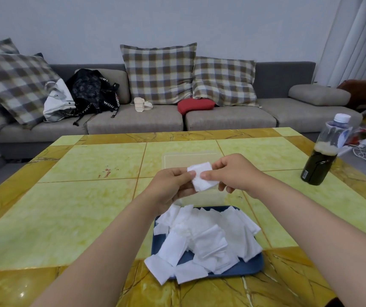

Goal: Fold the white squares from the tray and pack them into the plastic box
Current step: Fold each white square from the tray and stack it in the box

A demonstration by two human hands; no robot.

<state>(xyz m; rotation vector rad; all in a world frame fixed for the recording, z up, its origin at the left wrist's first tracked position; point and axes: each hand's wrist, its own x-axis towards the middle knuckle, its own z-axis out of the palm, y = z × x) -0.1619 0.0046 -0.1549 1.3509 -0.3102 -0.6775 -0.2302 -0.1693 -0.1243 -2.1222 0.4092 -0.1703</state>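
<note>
Both hands, left hand (173,185) and right hand (233,171), pinch one white square (202,177) above the clear plastic box (190,157), seemingly to fold it, far of the heaped tray (250,265).

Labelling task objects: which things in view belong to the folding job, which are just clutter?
Job: white square pinched by left hand and right hand; white squares pile; blue tray; plastic box.
Lying about: bottle; black bag; plaid cushions; red cushion.

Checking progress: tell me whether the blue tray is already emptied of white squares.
No, a loose heap of white squares covers most of the blue tray.
</note>
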